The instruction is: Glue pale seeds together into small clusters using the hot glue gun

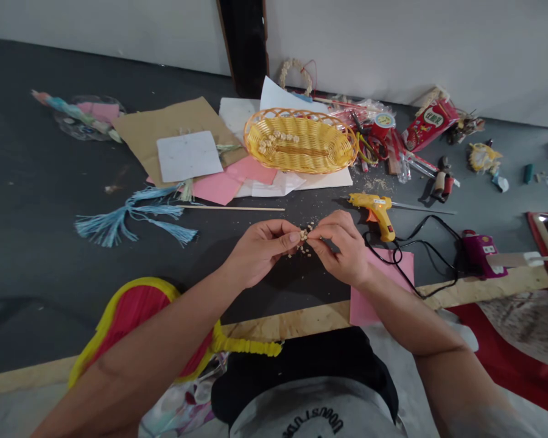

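The left hand (265,250) and the right hand (342,248) meet over the table (274,293), thumbs and fingertips pinching one small pale cluster (304,235) between them. The fingers cover much of it, so its exact shape, and whether its bits are firmly joined, cannot be told. It seems only partly made up: loose pale bits (302,250) lie scattered on the dark surface just below and around the fingertips, and these look like material yet to be used.

Beyond the hands, the yellow wicker basket (338,145) holds a short row of similar pale clusters (274,140) toward its left end; these appear to be the part already done. To the right, the yellow glue gun (379,213) lies on its side near the right hand, not in use, a long clear stick reaching out behind it and its black cord (432,243) looping over the table.

To the left, a thin wooden stick (232,208) and light blue tassels (105,222) lie apart from the hands. Farther back, against the wall, stands a ring of pale bits (295,62), seemingly a completed piece.
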The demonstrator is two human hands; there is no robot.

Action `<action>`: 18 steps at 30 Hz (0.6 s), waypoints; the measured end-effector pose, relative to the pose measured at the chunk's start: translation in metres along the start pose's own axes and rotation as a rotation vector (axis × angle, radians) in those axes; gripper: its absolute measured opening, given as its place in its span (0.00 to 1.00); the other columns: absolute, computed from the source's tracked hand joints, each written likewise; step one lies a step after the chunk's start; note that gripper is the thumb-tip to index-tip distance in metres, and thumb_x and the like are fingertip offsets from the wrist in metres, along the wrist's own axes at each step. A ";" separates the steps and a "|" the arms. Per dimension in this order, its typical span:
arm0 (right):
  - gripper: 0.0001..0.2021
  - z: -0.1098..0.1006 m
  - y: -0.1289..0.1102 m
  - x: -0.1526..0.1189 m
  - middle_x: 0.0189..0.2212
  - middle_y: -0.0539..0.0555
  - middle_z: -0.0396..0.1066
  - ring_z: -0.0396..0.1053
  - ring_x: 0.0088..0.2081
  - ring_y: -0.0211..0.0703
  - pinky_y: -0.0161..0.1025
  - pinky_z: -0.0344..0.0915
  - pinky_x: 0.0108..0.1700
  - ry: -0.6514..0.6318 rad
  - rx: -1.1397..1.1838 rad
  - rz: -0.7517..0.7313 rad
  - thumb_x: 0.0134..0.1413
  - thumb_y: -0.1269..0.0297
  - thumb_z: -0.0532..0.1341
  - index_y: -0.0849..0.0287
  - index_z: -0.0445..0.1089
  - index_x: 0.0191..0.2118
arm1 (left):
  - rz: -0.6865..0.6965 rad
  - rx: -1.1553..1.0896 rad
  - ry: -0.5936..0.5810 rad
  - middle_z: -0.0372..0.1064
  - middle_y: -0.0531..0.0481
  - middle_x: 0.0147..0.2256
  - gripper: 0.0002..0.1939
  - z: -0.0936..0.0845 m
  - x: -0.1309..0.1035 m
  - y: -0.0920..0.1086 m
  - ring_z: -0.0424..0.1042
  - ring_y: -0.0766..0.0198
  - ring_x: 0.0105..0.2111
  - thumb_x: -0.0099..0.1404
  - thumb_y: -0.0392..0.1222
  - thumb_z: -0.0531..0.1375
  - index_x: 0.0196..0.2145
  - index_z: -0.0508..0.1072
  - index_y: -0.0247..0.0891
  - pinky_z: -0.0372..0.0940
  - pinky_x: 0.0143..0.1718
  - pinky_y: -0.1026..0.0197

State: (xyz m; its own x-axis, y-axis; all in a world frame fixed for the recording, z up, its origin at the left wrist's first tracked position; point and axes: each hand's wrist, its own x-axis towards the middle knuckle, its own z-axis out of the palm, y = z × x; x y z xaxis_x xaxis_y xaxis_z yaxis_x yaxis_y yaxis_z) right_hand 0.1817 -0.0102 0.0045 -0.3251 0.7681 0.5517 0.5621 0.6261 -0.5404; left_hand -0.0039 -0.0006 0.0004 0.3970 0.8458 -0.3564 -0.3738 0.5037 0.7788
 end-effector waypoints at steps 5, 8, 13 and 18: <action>0.05 0.000 0.000 0.000 0.32 0.52 0.71 0.69 0.37 0.43 0.45 0.64 0.43 0.014 0.009 -0.041 0.63 0.68 0.59 0.53 0.71 0.36 | -0.005 -0.001 -0.007 0.71 0.51 0.23 0.16 0.001 0.000 0.000 0.65 0.71 0.23 0.46 0.48 0.75 0.25 0.78 0.34 0.59 0.27 0.67; 0.06 0.000 0.000 0.000 0.32 0.52 0.71 0.69 0.37 0.43 0.46 0.64 0.44 -0.008 -0.001 -0.023 0.63 0.67 0.58 0.53 0.72 0.36 | -0.008 0.002 -0.007 0.71 0.51 0.23 0.16 0.001 0.000 0.000 0.65 0.71 0.23 0.47 0.48 0.75 0.25 0.78 0.33 0.59 0.27 0.67; 0.06 0.002 0.001 0.000 0.31 0.52 0.71 0.69 0.36 0.43 0.45 0.64 0.43 -0.018 -0.012 -0.013 0.63 0.66 0.57 0.53 0.71 0.35 | -0.004 -0.001 -0.014 0.71 0.51 0.23 0.15 0.000 0.000 0.000 0.65 0.70 0.23 0.48 0.46 0.75 0.25 0.78 0.33 0.59 0.27 0.66; 0.04 -0.001 0.001 -0.001 0.33 0.53 0.71 0.71 0.37 0.45 0.47 0.67 0.43 0.002 0.010 -0.005 0.63 0.64 0.58 0.53 0.71 0.38 | -0.003 0.008 -0.006 0.71 0.51 0.23 0.15 -0.001 0.000 0.000 0.65 0.70 0.24 0.47 0.47 0.75 0.25 0.78 0.33 0.59 0.27 0.66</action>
State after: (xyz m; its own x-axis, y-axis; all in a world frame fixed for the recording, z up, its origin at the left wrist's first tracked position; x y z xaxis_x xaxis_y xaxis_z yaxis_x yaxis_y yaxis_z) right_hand 0.1837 -0.0104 0.0041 -0.3258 0.7648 0.5558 0.5532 0.6309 -0.5440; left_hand -0.0049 -0.0004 -0.0002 0.4033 0.8432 -0.3553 -0.3660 0.5046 0.7819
